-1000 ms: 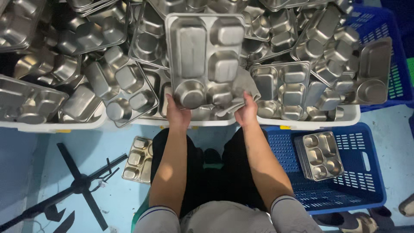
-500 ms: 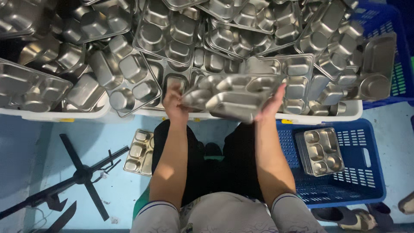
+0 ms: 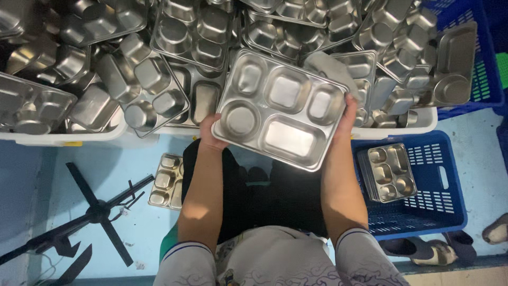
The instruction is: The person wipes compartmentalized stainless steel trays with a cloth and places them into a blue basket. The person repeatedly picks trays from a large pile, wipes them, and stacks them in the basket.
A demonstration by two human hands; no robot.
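Observation:
I hold a steel tray (image 3: 283,108) with several compartments, hollow side up, level in front of me. My left hand (image 3: 210,135) grips its left edge and my right hand (image 3: 345,114) grips its right edge. A grey cloth (image 3: 330,66) lies bunched at the tray's upper right corner, by my right hand. Behind the tray a big heap of the same steel trays (image 3: 169,47) fills a white bin (image 3: 79,139).
A blue crate (image 3: 439,182) on the right floor holds a stack of trays (image 3: 387,172). Another small stack of trays (image 3: 166,181) sits on the light blue floor at left. A black tripod stand (image 3: 95,212) lies at lower left. Sandals (image 3: 434,251) lie at lower right.
The tray was upside down against the heap, then tilted edge-on. Now it is turned hollow side up and drawn closer to me, both hands still on its edges.

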